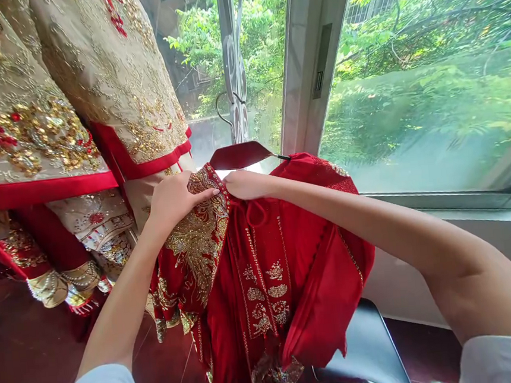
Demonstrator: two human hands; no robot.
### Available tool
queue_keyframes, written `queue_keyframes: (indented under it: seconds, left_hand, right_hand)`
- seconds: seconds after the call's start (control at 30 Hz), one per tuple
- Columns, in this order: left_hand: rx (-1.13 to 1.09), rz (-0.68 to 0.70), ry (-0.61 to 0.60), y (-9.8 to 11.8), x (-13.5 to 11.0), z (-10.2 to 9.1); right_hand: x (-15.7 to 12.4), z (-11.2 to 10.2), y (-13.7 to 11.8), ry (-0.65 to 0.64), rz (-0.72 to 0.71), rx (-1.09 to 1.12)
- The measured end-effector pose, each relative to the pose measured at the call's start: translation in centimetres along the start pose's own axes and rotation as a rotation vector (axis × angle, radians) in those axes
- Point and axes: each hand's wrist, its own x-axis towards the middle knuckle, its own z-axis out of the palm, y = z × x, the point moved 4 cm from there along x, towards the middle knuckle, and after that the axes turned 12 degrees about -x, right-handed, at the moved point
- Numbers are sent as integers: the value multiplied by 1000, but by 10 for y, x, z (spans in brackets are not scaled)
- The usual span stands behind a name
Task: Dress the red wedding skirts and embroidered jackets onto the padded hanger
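Note:
A red garment with gold embroidery [263, 274] hangs in front of me on a dark red hanger [240, 155]. My left hand [176, 198] grips the embroidered gold-and-red edge of the garment near its top, fingers folded over the cloth. My right hand [246, 184] is closed on the red fabric at the neck, just under the hanger. Both arms reach forward from white sleeves.
Beige and gold embroidered garments with red hems [107, 79] hang at the upper left. A large window [428, 75] with green trees outside fills the right, above a sill [462, 200]. A dark seat [367, 348] stands below the garment on a dark red floor [24, 361].

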Motion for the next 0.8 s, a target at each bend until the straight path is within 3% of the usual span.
queue_keyframes:
  seconds: [0.13,0.27,0.43,0.57,0.7,0.8]
  left_hand:
    - [-10,-24,22,-1,-1,1]
    - [-51,-35,20,-2,-1,2]
    - [-105,-35,53,-3,-4,0]
    - [-139,-16,72,0,-11,-4]
    - [-227,185,177,14,-9,-14]
    - [-172,447,163,38,-4,-15]
  right_hand:
    - [3,5,3,-28,89,222]
    - [-3,11,5,36,204,243]
    - [-21,11,0,337,293,49]
    - [-27,16,1,584,360,149]
    - [-27,20,0,777,312,268]
    - [-26,18,2,721,297,367]
